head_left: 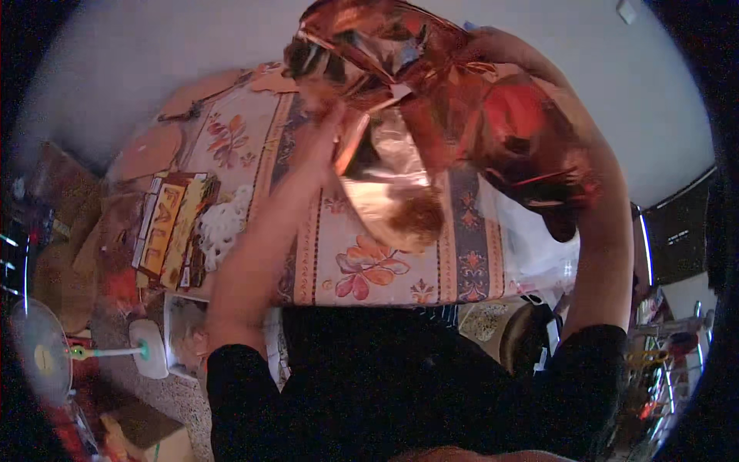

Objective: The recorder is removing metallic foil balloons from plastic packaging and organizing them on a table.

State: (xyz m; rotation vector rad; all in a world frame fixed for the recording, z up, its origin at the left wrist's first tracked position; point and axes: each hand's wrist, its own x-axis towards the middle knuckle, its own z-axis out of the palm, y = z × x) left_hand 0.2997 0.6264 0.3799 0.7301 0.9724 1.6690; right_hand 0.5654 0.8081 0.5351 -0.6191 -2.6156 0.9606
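Note:
A large piece of shiny copper-coloured foil with puffed, creased lobes, looking like a foil balloon [531, 138], is held up in front of me over the table. Around its right side curves my right arm, and my right hand [504, 46] is at its upper edge, appearing to hold it; the fingers are mostly hidden behind the foil. On the left, my left hand [327, 127] is at the foil's edge, smeared by motion, so its fingers cannot be made out. A smooth, mirror-like flap [389, 165] of the foil hangs down near the middle.
A patterned tablecloth [369, 266] with leaf motifs covers the table. On its left lie brown and yellow lettered signs [165, 231] and a white lacy bundle [223, 231]. A fan [42, 350] stands lower left, by a cardboard box [154, 435]. A dark round object [527, 339] is below the table's right side.

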